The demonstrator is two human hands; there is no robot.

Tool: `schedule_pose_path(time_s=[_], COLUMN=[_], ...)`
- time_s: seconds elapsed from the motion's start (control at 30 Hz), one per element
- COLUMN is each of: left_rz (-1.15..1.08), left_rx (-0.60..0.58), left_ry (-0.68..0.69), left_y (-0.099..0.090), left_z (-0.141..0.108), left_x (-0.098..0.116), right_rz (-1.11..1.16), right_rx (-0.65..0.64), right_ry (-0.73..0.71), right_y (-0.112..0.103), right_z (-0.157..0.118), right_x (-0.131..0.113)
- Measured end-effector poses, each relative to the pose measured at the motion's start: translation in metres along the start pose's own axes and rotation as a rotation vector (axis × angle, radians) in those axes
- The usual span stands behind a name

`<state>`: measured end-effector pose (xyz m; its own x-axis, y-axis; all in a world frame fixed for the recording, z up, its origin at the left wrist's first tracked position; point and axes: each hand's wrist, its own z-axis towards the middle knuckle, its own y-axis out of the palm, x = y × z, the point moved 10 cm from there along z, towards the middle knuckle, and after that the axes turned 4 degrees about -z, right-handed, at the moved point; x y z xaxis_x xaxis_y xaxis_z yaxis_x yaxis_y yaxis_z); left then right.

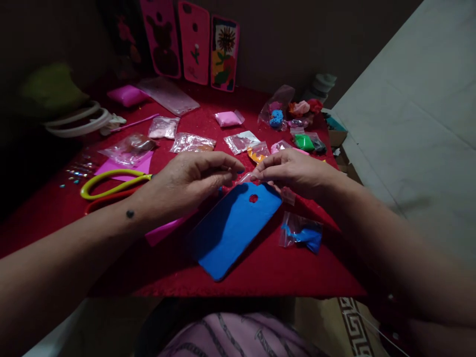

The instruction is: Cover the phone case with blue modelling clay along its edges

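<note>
Has the blue phone case (232,233) lying slanted on the red cloth (297,280), near the front edge. Shows blue across nearly all of the upward face, with the round hole open; seems well along as a covering, but bears no picture or added shape. Has a bag of blue clay (310,238) just to the right. Curls the left hand (193,178) over the far end, too unclear to tell whether gripping anything. Pinches clear plastic (245,177) there with the right hand (292,171). Has the scissors (89,191) left of the case, apart from both hands. Farther back, has clay packets (227,118) scattered about, then decorated cases (203,47) upright against the wall (286,44).
</note>
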<state>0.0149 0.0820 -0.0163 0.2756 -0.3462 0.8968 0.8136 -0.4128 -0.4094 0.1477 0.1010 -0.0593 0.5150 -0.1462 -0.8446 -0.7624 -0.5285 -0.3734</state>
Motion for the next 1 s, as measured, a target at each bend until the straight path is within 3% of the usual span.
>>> schedule_pose_path(time_s=[0.13,0.27,0.47,1.0], left_rz=[0.185,0.389,0.44,0.654], left_rx=[-0.009,-0.005,-0.02,-0.131], left_ry=[0.181,0.355,0.437,0.496], left_y=[0.005,0.014,0.022,0.037], left_z=[-0.003,-0.008,-0.01,-0.018], left_x=[0.009,0.011,0.01,0.005], right_rz=[0.351,0.484,0.499,0.652], right_rx=[-0.029,-0.027,-0.018,-0.084], right_ry=[0.059,0.054,0.028,0.022], right_y=[0.011,0.017,0.014,0.02], right_z=[-0.002,-0.003,0.0,0.0], right_x=[0.019,0.025,0.028,0.029])
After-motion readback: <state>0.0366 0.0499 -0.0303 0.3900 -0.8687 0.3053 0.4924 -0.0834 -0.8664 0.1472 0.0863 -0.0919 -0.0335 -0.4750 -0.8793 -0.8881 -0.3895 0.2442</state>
